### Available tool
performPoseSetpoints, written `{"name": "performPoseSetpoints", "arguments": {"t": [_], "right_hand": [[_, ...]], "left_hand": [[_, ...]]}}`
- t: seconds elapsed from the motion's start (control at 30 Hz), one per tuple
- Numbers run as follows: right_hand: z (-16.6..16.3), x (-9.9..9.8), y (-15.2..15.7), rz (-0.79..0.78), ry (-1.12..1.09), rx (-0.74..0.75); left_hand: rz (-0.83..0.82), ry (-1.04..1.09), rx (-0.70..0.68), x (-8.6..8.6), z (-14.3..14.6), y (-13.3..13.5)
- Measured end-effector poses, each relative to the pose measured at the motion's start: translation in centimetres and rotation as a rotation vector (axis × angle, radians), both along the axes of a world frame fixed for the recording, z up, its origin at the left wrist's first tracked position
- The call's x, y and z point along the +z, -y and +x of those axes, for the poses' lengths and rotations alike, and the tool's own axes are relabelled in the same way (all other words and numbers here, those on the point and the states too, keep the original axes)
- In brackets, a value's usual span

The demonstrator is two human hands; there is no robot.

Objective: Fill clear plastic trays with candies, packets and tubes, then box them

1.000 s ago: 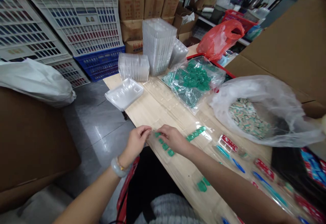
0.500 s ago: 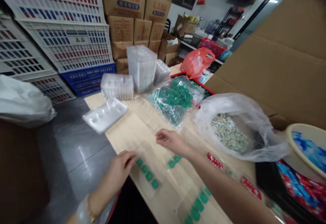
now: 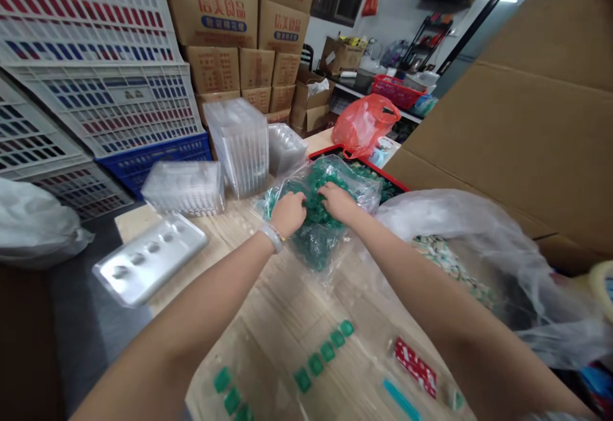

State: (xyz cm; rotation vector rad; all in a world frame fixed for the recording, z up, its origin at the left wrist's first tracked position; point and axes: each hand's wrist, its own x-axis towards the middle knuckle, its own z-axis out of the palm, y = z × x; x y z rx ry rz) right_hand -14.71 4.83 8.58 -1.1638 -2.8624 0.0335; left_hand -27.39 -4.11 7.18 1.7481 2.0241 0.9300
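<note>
Here, both hands deep in the clear plastic bag of green pieces (image 3: 313, 216) at the far middle of the wooden table (image 3: 282, 319). Left hand (image 3: 288, 212) curled down onto the heap, fingers bent into the pieces; right hand (image 3: 338, 200) likewise cupped, just beside it. Actual pinch on any piece: cannot tell. Beyond the bag, stacks of clear blister trays (image 3: 242, 146); to the left, a single white tray (image 3: 148, 258) at the table edge. Nearer, rows of green pieces (image 3: 325, 351) under clear film, a red packet (image 3: 414, 367) alongside. Right of the arms, a large clear bag of pale pieces (image 3: 479, 248).
</note>
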Motion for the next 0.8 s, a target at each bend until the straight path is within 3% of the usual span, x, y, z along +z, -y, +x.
{"name": "performPoseSetpoints", "arguments": {"t": [0.1,0.2,0.3,0.43,0.53,0.6,0.7,0.8], "right_hand": [[1.3,0.2,0.3,0.031,-0.049,-0.059],[1.7,0.8,0.9,-0.008,-0.275,-0.089],[1.5,1.3,2.3,-0.295,-0.676,-0.211],[1.9,1.5,4.8,-1.019,-1.106,-0.342],[2.5,1.5,6.4,-1.332,-1.209,-0.332],[2.7,1.4,7.0,-1.396,-1.247,-0.366],[2.5,1.2,7.6,-1.369,-1.316,-0.447],[2.1,1.2,8.2,-1.314,-1.329,-0.448]], "left_hand": [[0.026,0.346,-0.032,0.1,-1.1,1.0],[-0.047,0.768,-0.035,0.8,-1.6,2.0],[-0.073,0.960,-0.034,1.5,-1.4,2.6],[-0.058,0.987,-0.012,2.0,-0.7,2.9],[-0.070,1.004,-0.021,2.1,-0.1,3.1],[-0.074,1.016,-0.014,1.9,0.3,3.3],[-0.095,0.990,-0.034,1.4,1.0,3.5],[-0.018,0.703,-0.088,1.0,1.4,3.6]]}}
